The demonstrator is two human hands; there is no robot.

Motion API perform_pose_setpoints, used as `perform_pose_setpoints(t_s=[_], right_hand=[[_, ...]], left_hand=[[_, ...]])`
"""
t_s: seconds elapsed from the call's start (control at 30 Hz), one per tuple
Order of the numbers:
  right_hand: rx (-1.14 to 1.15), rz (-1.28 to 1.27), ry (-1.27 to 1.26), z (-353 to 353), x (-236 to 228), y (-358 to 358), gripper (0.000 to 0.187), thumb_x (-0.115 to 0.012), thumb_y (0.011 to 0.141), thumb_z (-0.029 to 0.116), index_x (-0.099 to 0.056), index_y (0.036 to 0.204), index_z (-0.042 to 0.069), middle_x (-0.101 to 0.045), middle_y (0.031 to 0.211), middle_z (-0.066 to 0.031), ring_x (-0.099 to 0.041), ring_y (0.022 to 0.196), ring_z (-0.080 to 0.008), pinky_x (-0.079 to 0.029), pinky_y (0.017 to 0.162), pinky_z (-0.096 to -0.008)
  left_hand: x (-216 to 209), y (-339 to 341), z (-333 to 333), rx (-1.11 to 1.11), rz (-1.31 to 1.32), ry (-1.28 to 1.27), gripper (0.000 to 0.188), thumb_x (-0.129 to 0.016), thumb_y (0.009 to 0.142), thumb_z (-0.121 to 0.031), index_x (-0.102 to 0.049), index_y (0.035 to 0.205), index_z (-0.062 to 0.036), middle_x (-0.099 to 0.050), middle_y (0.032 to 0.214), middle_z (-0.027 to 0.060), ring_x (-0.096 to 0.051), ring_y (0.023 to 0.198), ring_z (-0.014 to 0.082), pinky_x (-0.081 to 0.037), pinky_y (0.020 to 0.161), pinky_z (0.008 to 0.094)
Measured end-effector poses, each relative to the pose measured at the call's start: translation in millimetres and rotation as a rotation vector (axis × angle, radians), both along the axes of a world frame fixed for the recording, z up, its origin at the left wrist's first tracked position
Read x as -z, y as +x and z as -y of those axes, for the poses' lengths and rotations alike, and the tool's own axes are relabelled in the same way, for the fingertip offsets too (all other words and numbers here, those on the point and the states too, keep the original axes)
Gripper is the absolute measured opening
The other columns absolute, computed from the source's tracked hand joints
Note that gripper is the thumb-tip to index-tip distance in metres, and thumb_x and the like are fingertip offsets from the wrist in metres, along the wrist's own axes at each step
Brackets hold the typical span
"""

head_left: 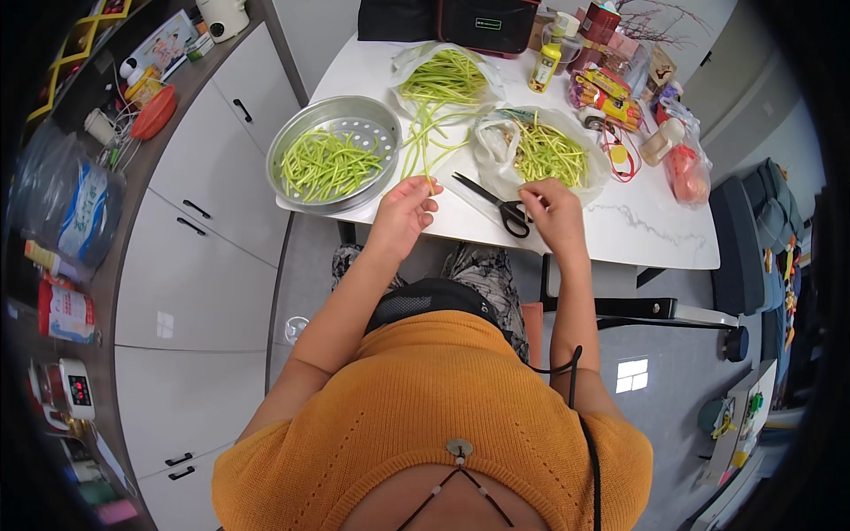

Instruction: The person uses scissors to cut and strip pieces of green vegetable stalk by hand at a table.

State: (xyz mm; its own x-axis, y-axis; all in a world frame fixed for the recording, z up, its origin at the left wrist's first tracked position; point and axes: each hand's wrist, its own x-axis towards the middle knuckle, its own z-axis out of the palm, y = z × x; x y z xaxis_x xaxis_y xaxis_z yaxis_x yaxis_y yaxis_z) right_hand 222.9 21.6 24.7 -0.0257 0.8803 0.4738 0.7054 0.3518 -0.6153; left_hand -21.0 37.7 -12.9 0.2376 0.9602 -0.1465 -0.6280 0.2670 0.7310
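Observation:
My left hand [407, 212] is closed in a pinch on the near end of a long, thin green stalk [426, 152], part of a loose bunch on the table. My right hand [555, 217] hovers at the near edge of a plastic bag [496, 146] of green trimmings [551, 157]. Its fingers are bunched, and what they may hold is too small to tell. Black-handled scissors [513, 215] lie between the hands. On the left, short cut stalks [326, 165] fill part of a metal strainer pan [390, 124]. Farther back, another plastic bag [403, 66] holds long stalks [444, 78].
The white table [655, 221] carries a yellow bottle [544, 66], snack packets [606, 97], a red cord [630, 159] and a bag of red fruit [686, 173] on the right. A dark case [487, 25] stands at the back. Grey cabinets [208, 292] run along the left.

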Motion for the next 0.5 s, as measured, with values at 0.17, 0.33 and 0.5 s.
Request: perform_pose_setpoints(t_s=[0.17, 0.33, 0.5], right_hand=[[0.119, -0.065, -0.033, -20, 2, 24, 0.014, -0.063, 0.078, 0.015, -0.065, 0.084, 0.003, -0.063, 0.074, -0.0108, -0.058, 0.059, -0.0191, -0.046, 0.057, -0.0294], [0.259, -0.075, 0.012, -51, 10, 43, 0.021, -0.061, 0.081, 0.011, -0.063, 0.101, 0.003, -0.062, 0.071, -0.004, -0.055, 0.059, -0.0092, -0.045, 0.058, -0.0234], [0.3, -0.122, 0.026, -50, 13, 42, 0.031, -0.06, 0.08, 0.014, -0.06, 0.11, 0.008, -0.066, 0.087, -0.0097, -0.062, 0.066, -0.0204, -0.048, 0.063, -0.0318]], left_hand=[[-1, -9, -5, 0.042, 0.163, -0.006, 0.013, -0.054, 0.088, -0.012, -0.055, 0.099, -0.0041, -0.06, 0.089, 0.004, -0.049, 0.062, 0.0063, -0.038, 0.05, 0.0181], [-8, -20, -11, -0.131, -0.129, 0.117, 0.014, -0.057, 0.086, -0.01, -0.057, 0.098, -0.002, -0.058, 0.078, 0.002, -0.047, 0.061, 0.0062, -0.038, 0.05, 0.018], [-13, -59, -35, -0.677, -1.125, 0.594, 0.021, -0.061, 0.08, -0.008, -0.06, 0.1, -0.0021, -0.056, 0.074, 0.0029, -0.049, 0.06, 0.0118, -0.041, 0.056, 0.0235]])
